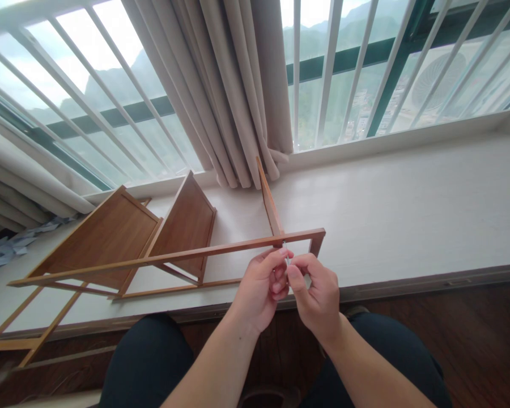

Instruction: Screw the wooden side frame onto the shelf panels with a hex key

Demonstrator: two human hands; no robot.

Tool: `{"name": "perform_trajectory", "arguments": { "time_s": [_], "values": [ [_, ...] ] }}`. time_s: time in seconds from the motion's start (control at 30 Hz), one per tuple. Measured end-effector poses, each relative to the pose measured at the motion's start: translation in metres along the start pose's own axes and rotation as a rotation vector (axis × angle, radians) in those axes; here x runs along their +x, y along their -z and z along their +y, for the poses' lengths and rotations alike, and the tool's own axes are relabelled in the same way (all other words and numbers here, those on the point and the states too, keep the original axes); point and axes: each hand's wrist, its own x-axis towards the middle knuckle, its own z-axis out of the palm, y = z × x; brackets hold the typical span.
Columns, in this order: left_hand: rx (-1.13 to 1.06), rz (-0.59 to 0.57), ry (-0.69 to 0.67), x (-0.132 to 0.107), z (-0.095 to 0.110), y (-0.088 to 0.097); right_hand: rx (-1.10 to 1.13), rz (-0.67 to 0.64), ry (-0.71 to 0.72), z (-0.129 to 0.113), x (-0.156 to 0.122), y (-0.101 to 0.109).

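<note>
A wooden shelf frame (187, 253) lies on its side on the pale window ledge. My left hand (264, 283) is closed in a pinch at the frame's right end, with a short silvery bolt (285, 253) at its fingertips. The upper end of the bolt meets the underside of the long wooden rail; whether it is inside a hole cannot be made out. Close by on the right, my right hand (317, 289) has thumb and forefinger pressed together at the bolt's lower end. A narrow wooden panel (268, 198) stands just beyond both hands.
Two wider shelf panels, one in the middle (185, 224) and one at the left (104, 241), join the same frame. Grey curtains (221, 85) hang behind it, between barred windows. Torn paper (11, 249) lies far left. My knees (148, 360) are below the ledge's front edge.
</note>
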Motion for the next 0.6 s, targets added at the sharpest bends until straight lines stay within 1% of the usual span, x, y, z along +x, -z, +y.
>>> {"name": "perform_trajectory", "arguments": {
  "time_s": [0.37, 0.6],
  "values": [
    [0.002, -0.016, -0.003, 0.0013, -0.0018, 0.0005, 0.029, 0.020, -0.019, -0.0029, 0.0011, 0.0008],
    [0.008, -0.017, -0.005, 0.0011, -0.0013, -0.0006, 0.054, 0.011, -0.030, -0.0016, 0.0010, 0.0006]
  ]
}}
